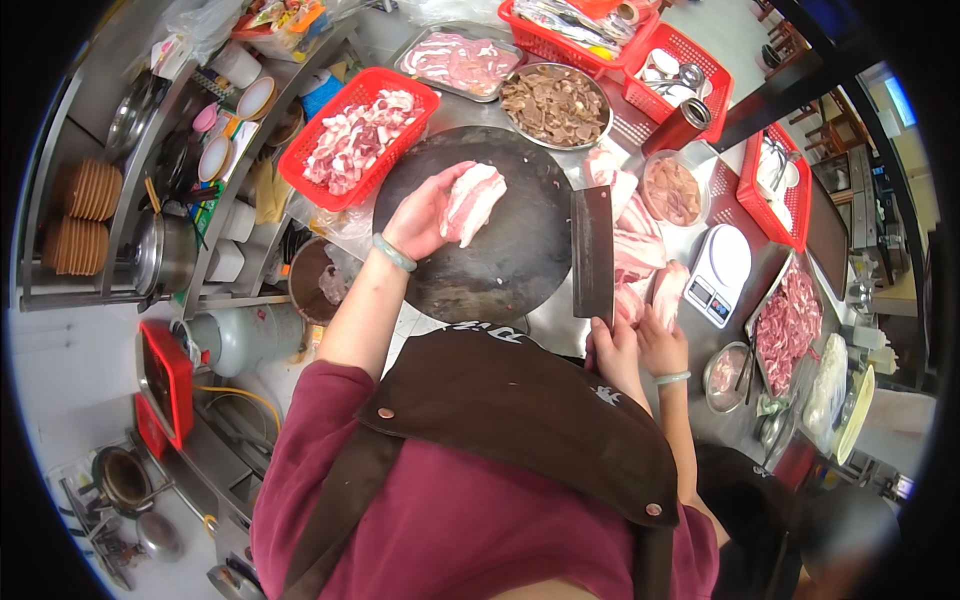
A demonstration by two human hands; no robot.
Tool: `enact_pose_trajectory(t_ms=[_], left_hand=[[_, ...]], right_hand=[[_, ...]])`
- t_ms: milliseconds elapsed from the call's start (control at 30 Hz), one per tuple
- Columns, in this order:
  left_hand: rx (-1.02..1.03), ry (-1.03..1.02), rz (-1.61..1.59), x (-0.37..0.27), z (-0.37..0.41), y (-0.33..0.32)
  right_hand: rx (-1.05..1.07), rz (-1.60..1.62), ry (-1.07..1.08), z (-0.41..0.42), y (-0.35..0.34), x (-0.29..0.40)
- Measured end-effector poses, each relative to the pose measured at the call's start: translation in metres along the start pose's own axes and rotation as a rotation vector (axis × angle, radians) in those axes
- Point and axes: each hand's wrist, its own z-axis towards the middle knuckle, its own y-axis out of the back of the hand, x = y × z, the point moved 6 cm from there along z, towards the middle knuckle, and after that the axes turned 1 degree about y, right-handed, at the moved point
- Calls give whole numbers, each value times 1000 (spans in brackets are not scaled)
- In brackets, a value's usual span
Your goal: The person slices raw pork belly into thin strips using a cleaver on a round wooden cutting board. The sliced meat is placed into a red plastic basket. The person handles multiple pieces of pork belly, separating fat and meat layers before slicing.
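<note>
In my left hand [422, 217] is a short slab of raw pork belly [474, 204], held over the left half of the round dark chopping board [525, 262]. My right hand [615, 351] grips the handle of a cleaver [592, 251], whose broad blade points away from me at the board's right edge. Larger strips of pork belly [637, 244] lie just right of the blade. Close beside my right hand, a co-worker's hand [664, 349] holds another piece of pork [670, 289]. A red plastic basket [300, 169] of cut pork chunks stands left of the board.
Behind the board are a metal tray [510, 56] of pork slices and a round dish [606, 124] of browned meat pieces. A white kitchen scale [721, 274], a plastic bowl [703, 184] of pale meat and a red can [677, 127] stand at right. Steel shelves [135, 232] flank the left.
</note>
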Motion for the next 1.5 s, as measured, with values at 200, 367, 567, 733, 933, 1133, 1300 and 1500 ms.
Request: enact_pose_trajectory(t_ms=[200, 367, 567, 733, 933, 1133, 1300, 1500], left_hand=[[-101, 36, 255, 26, 15, -9], [-118, -8, 460, 24, 27, -23], [41, -858, 1802, 6, 4, -97], [-136, -612, 1877, 37, 4, -16], [-201, -527, 1407, 54, -5, 10], [-387, -432, 1241, 60, 5, 23], [-353, -290, 1364, 60, 18, 13], [-381, -247, 1444, 66, 32, 5]], right_hand=[[-9, 5, 24, -2, 0, 6], [-16, -6, 30, -1, 4, 0], [-35, 22, 18, -2, 7, 2], [-31, -14, 41, -2, 6, 6], [14, -69, 52, -1, -2, 6], [70, -120, 87, 6, -13, 6], [83, -168, 136, 8, -15, 9], [53, -207, 175, 7, -14, 21]])
